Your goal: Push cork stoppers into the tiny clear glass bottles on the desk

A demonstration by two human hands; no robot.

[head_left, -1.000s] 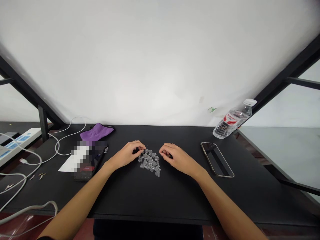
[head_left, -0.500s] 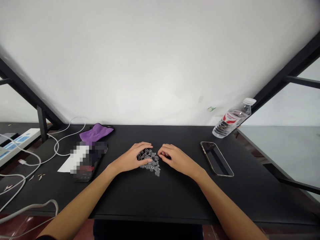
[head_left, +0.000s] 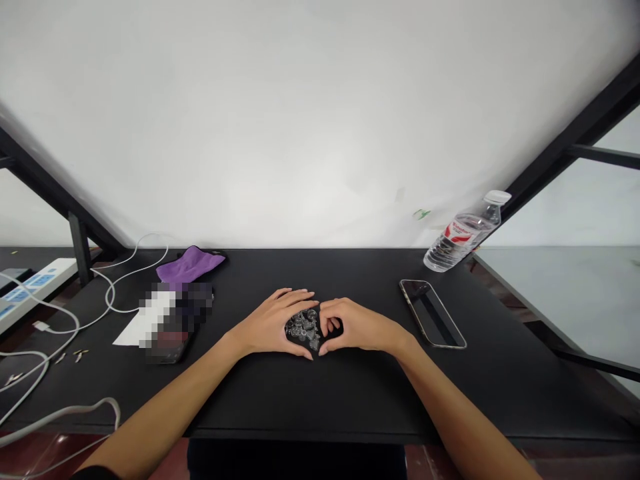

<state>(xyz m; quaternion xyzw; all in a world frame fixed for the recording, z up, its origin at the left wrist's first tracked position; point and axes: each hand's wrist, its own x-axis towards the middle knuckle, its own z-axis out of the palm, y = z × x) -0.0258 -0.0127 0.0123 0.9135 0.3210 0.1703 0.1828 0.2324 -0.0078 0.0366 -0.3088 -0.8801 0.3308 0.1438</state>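
Note:
A small pile of clear, glossy pieces point(head_left: 304, 327), like little glass or plastic pawns, lies on the black table point(head_left: 300, 393). My left hand point(head_left: 275, 325) curves round the pile's left side, fingers over its far edge and thumb along the near edge. On the other side my right hand point(head_left: 361, 327) is bent into a C, thumb apart from its curled fingers, with no piece visible inside. The two thumb tips almost meet at the near side. Part of the pile is hidden under my left fingers.
To the right are a phone point(head_left: 433, 315) and a tilted water bottle point(head_left: 463, 237). A purple cloth point(head_left: 191, 265), white paper point(head_left: 137, 327) and a partly blurred dark device point(head_left: 173, 353) lie left, near white cables point(head_left: 113, 290) and a power strip point(head_left: 37, 287). A wall point(head_left: 320, 133) stands behind.
My left hand has slid slightly right and its thumb has moved toward me, round the pile. My right thumb has spread from its fingers. The pieces sit closer together.

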